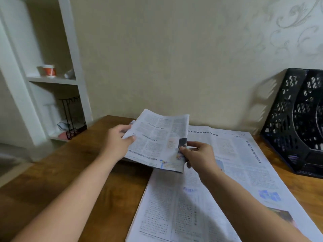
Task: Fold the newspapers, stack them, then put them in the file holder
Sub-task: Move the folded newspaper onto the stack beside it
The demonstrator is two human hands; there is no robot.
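Hands hold one folded newspaper (157, 140) above the far middle of the wooden tabletop (97, 173). Left hand (118, 140) grips its left edge, thumb on top and fingers (125, 131) curled beneath the paper. Right hand (199, 155) pinches its right edge near the lower corner, fingers closed on the sheet. The folded newspaper tilts, its far edge raised, and its near right corner overlaps a second newspaper. That open newspaper (218, 189) lies flat and unfolded, spread from the near edge of the view toward the wall, under the right forearm. A black perforated file holder (297, 123) stands at the far right of the tabletop against the wall, just beside the open newspaper's right edge. White shelving (52, 81) stands at the far left, with a cup (49, 70) on one shelf.
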